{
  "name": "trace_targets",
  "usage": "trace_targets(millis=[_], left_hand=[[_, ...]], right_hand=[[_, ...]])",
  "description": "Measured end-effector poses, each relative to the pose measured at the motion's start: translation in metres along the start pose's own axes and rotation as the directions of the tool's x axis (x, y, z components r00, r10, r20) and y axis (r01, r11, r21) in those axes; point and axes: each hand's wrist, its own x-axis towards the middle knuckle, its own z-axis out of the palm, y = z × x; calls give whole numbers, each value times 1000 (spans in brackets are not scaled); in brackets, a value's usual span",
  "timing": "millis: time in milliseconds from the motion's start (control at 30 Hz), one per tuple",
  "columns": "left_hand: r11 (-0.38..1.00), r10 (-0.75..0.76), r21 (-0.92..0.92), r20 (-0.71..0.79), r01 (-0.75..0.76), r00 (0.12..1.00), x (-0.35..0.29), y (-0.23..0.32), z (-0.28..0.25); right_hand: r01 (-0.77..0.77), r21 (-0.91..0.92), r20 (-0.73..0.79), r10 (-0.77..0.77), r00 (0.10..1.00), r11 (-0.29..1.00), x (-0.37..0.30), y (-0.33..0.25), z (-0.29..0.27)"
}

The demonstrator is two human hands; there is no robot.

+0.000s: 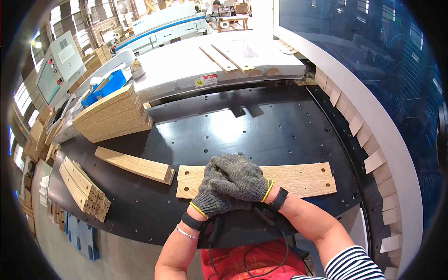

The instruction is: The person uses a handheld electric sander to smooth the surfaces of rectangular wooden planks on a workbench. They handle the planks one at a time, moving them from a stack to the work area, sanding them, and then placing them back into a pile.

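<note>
Where a red cloth garment (252, 262) shows at the lower edge, thin black cords hang across it and 2 forearms reach forward, a black band on each wrist. Both hands wear dark grey knitted gloves with yellow cuffs: the right hand (239, 173) lies over the left hand (209, 198), fingers folded close together, at the middle of a long, flat, light-brown wooden board (298, 179). Whether either hand grips anything underneath, I cannot tell. That board lies crosswise on a black, hole-dotted tabletop (261, 130), with 2 round holes near each end.

To the left, a bundle of narrow light-brown wooden strips (84, 189) rests near the table's edge; between it and the hands lies a low stack of long wood-grain boards (133, 163). Farther back stands a tall pile of light-brown boards (112, 116), with a blue plastic bin (109, 84) just behind. Beyond the tabletop, 2 pale narrow slats (218, 59) lie slightly apart on a broad white machine bed (168, 70). Another person (213, 15) is in the far background.
</note>
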Motion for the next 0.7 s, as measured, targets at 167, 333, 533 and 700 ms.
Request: trace_targets(millis=[167, 333, 533, 700], left_hand=[[998, -13, -61, 3, 13, 1000, 2, 2, -3], [998, 41, 39, -40, -39, 998, 1, 6, -5], [998, 52, 43, -65, -50, 996, 1, 3, -1], [983, -47, -179, 3, 47, 999, -2, 0, 2]], right_hand=[[25, -10, -57, -26, 998, 1000, -1, 2, 3], [25, 10, -34, -25, 999, 1000, -1, 1, 0], [28, -19, -31, -29, 999, 999, -1, 3, 1], [32, -18, -25, -32, 999, 999, -1, 3, 2]])
